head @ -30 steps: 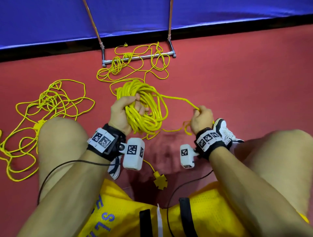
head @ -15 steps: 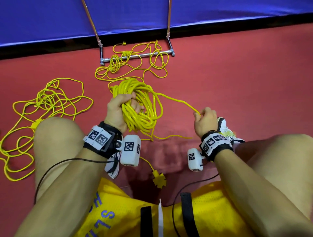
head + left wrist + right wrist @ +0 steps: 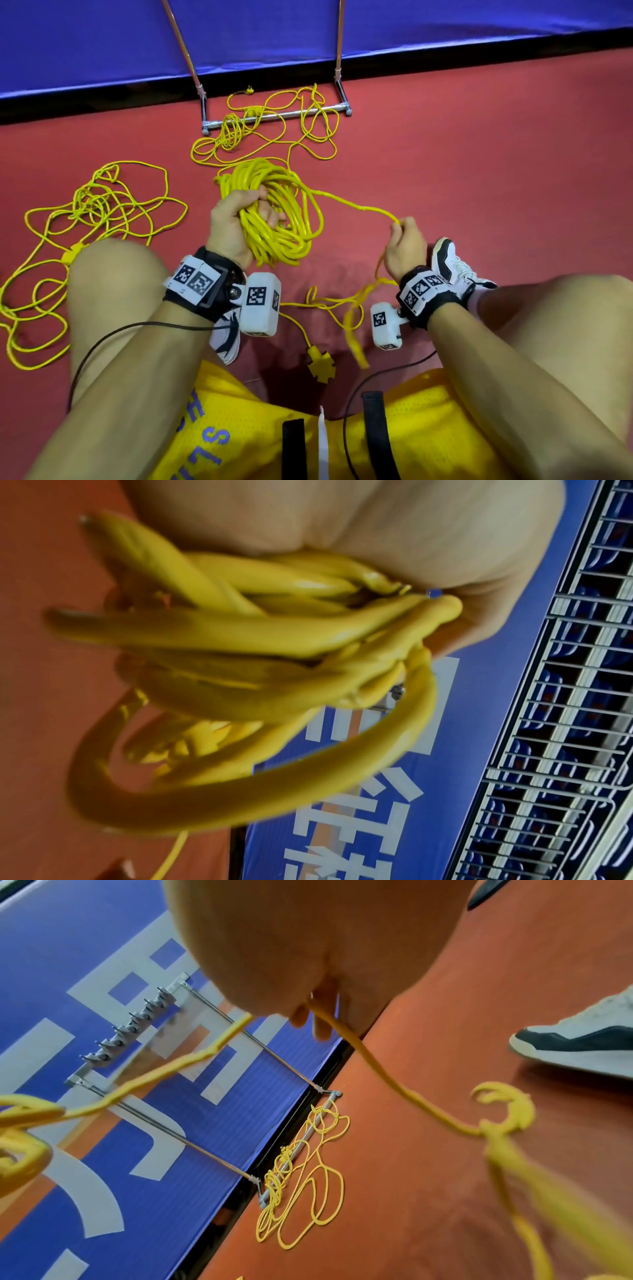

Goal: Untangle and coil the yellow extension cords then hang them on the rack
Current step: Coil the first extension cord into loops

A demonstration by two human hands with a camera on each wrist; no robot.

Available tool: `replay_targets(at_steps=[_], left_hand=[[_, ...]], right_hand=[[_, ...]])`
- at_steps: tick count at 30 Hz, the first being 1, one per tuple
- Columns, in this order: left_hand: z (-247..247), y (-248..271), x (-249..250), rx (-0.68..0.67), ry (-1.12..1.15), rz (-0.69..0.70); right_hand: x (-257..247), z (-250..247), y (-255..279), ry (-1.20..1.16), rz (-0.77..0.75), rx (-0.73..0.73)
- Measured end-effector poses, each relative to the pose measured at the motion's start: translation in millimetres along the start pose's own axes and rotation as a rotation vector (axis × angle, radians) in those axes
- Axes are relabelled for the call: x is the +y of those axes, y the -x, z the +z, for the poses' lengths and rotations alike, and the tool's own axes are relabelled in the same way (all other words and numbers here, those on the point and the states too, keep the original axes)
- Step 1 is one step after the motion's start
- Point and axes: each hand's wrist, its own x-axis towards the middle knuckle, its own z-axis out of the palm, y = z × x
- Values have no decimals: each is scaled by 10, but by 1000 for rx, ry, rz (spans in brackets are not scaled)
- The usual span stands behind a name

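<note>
Head view: one cord mostly coiled, nothing on rack yet.
L hand [image 3: 236, 226] clenched round the coil [image 3: 277, 219] above the floor [image 3: 479, 171]; R hand [image 3: 404, 250] pinches its free strand [image 3: 352, 205], raised out to the side, short tail left. Two more tangles [image 3: 85, 219] on floor, one over rack [image 3: 274, 118] base, still to untangle, coil & hang.

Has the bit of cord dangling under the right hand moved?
Yes. The dangling cord has dropped from beside the right hand towards the person, and now swings, blurred, just right of the plug on the floor.
</note>
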Motion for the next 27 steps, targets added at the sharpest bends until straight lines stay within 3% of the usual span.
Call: replay_targets(at_steps=[2,5,8,10,12,16,20,24,27], left_hand=[[-13,-9,55,18,23,21],[-52,-20,146,43,70,63],[-98,-23,159,44,76,57],[-117,-24,149,35,74,56],[-116,-28,128,45,80,38],[-76,-29,52,59,58,57],[-37,-124,28,175,95,112],[-141,-254,12,440,47,275],[-126,-245,-14,546,-165,450]], right_hand=[[-41,81,54,-25,-47,-147],[-79,202,261,29,-80,-572],[-150,225,470,49,16,-871],[-64,237,469,188,37,-863],[64,216,346,310,68,-748],[133,121,181,245,152,-579],[123,184,356,288,148,-713],[102,335,519,534,-83,-778],[143,338,520,620,-176,-802]])
